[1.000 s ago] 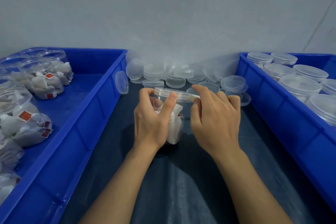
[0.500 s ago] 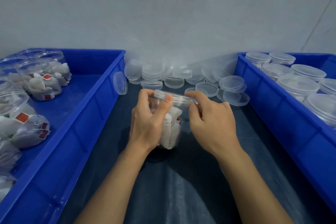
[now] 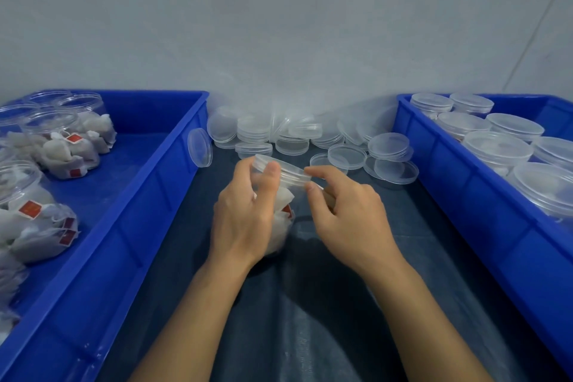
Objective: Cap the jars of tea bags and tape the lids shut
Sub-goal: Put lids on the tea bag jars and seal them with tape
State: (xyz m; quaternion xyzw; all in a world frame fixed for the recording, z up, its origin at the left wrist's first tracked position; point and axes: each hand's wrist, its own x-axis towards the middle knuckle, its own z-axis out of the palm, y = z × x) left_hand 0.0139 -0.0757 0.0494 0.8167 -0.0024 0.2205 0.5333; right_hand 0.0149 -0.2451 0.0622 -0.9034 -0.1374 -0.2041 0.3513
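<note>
We see both forearms rising from the bottom edge to meet at the centre of the frame. Our left hand (image 3: pixel 245 214) wraps the clear jar (image 3: pixel 280 226) of tea bags, its fingers curled round the wall and the thumb pressed on the rim of the lid (image 3: pixel 290 172), which sits tilted on the jar's mouth. Our right hand (image 3: pixel 347 211) pinches at the lid's right edge with thumb and forefinger; whether tape lies between them we cannot tell. The jar stands on a dark cloth (image 3: pixel 310 319), between a blue bin (image 3: pixel 124 226) of open jars at left and a second blue bin (image 3: pixel 483 211) of capped jars at right. Loose lids (image 3: pixel 347 156) lie heaped at upper centre against a grey wall (image 3: pixel 279 25).
</note>
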